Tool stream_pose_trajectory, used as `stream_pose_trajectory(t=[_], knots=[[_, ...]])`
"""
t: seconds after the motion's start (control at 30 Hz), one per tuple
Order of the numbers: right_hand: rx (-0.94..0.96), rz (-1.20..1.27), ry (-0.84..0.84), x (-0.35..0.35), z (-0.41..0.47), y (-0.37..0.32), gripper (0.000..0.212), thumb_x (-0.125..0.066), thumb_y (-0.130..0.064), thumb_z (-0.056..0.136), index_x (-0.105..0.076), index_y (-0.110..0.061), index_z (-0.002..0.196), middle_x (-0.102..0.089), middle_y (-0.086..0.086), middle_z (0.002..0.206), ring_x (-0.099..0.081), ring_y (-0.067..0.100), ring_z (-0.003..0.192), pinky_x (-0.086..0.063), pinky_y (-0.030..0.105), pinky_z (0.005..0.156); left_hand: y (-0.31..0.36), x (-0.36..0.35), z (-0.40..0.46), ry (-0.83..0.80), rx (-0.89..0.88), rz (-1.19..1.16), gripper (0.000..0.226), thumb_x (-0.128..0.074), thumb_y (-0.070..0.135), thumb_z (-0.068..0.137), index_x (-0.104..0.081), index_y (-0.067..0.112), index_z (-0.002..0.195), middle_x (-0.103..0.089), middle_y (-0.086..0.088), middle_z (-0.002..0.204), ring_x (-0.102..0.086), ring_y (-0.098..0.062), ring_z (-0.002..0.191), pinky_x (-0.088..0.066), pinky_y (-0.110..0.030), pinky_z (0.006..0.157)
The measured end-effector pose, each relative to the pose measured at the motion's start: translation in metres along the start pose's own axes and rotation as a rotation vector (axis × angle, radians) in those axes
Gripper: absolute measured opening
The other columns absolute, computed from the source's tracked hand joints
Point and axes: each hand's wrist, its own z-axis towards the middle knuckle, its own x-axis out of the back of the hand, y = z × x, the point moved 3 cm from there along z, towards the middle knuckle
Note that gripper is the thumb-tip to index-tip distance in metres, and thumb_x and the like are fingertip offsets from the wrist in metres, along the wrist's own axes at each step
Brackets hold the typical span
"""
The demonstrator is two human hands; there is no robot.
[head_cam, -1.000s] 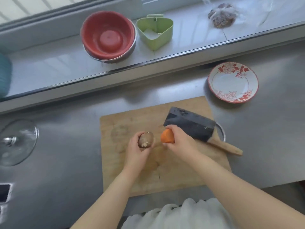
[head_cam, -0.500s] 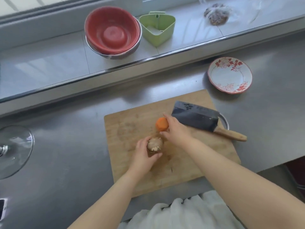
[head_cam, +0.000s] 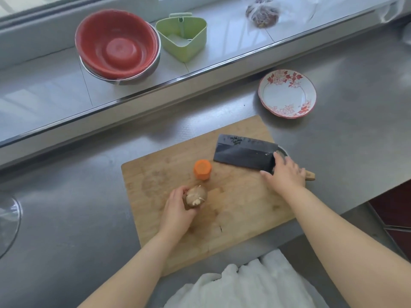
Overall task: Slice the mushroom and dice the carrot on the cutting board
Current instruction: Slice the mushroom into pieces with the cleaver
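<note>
My left hand (head_cam: 178, 210) curls round the mushroom (head_cam: 195, 197), holding it stem-side up just above the near-left part of the cutting board (head_cam: 233, 210) on the steel bench (head_cam: 66, 207). The carrot (head_cam: 202, 169) stub stands alone on the board just beyond the mushroom, touching neither hand. Toward the board's right edge, my right hand (head_cam: 285, 174) lies with fingers fairly straight over the cleaver (head_cam: 244, 154) where blade meets handle, not visibly closed around it.

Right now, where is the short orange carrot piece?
In the head view, the short orange carrot piece stands alone on the wooden cutting board, between the dark cleaver blade and the brown mushroom.
</note>
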Motion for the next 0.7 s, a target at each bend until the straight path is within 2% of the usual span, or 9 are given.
stream_pose_trajectory(t=[0.07,0.17,0.27,0.37,0.43,0.53,0.63,0.7], knots=[[0.002,-0.081,0.009,-0.002,0.003,0.009,0.078,-0.050,-0.062,0.086,-0.015,-0.032,0.149,-0.039,0.011,0.142,-0.036,0.029,0.132,-0.023,0.049,0.110,0.003,-0.003,-0.002,-0.010,0.018,-0.042,0.053,-0.081,0.033,0.074,-0.047,0.038,0.114,-0.051,0.011,0.115,-0.055,-0.013,0.105,-0.049,-0.034,0.090],[0.045,-0.203,0.036,0.003,0.005,0.009,0.076,-0.047,-0.064,0.087,-0.014,-0.034,0.149,-0.046,0.011,0.132,-0.045,0.027,0.121,-0.032,0.041,0.099,0.005,-0.013,-0.006,-0.019,0.054,-0.110,0.055,-0.083,0.032,0.072,-0.048,0.039,0.114,-0.054,0.011,0.119,-0.057,-0.012,0.105,-0.050,-0.035,0.090],[0.220,-0.373,0.110,0.004,0.002,0.009,0.072,-0.038,-0.063,0.092,-0.008,-0.033,0.151,-0.055,0.008,0.121,-0.052,0.025,0.108,-0.036,0.036,0.088,0.004,-0.019,-0.008,-0.048,0.090,-0.131,0.063,-0.084,0.030,0.070,-0.049,0.036,0.121,-0.054,0.008,0.123,-0.056,-0.012,0.110,-0.048,-0.035,0.095],[0.382,-0.389,0.130,-0.003,-0.010,0.009,0.071,-0.033,-0.058,0.095,-0.006,-0.026,0.152,-0.059,0.005,0.111,-0.055,0.023,0.100,-0.039,0.032,0.083,0.007,-0.018,-0.009,-0.148,0.110,-0.113,0.081,-0.085,0.031,0.070,-0.040,0.028,0.137,-0.041,0.008,0.129,-0.046,-0.010,0.118,-0.038,-0.027,0.101],[0.425,-0.325,0.104,-0.010,-0.018,0.007,0.072,-0.035,-0.054,0.097,-0.005,-0.021,0.153,-0.060,0.003,0.104,-0.057,0.020,0.093,-0.042,0.030,0.080,0.010,-0.016,-0.013,-0.197,0.126,-0.125,0.086,-0.082,0.035,0.073,-0.033,0.025,0.144,-0.037,0.008,0.132,-0.042,-0.008,0.121,-0.034,-0.025,0.102],[0.412,-0.184,0.120,-0.011,-0.034,0.000,0.072,-0.041,-0.045,0.097,-0.006,-0.017,0.153,-0.061,-0.002,0.092,-0.058,0.015,0.080,-0.048,0.026,0.072,0.014,-0.014,-0.018,-0.219,0.221,-0.275,0.081,-0.072,0.042,0.082,-0.030,0.021,0.148,-0.044,0.005,0.140,-0.046,-0.007,0.120,-0.037,-0.023,0.100],[0.276,0.244,0.041,-0.006,-0.059,-0.001,0.068,-0.047,-0.032,0.094,-0.011,-0.025,0.151,-0.058,-0.006,0.079,-0.055,0.014,0.070,-0.047,0.032,0.059,0.016,-0.014,-0.023,-0.207,0.314,-0.423,0.064,-0.061,0.041,0.091,-0.037,0.015,0.145,-0.050,0.005,0.137,-0.048,-0.006,0.115,-0.036,-0.021,0.097],[0.204,0.507,0.071,-0.001,-0.074,0.000,0.061,-0.051,-0.033,0.093,-0.023,-0.031,0.147,-0.055,-0.008,0.075,-0.055,0.015,0.068,-0.046,0.035,0.059,0.014,-0.015,-0.026,-0.185,0.343,-0.504,0.058,-0.060,0.042,0.091,-0.045,0.015,0.140,-0.054,0.007,0.133,-0.050,-0.008,0.118,-0.038,-0.028,0.105]])
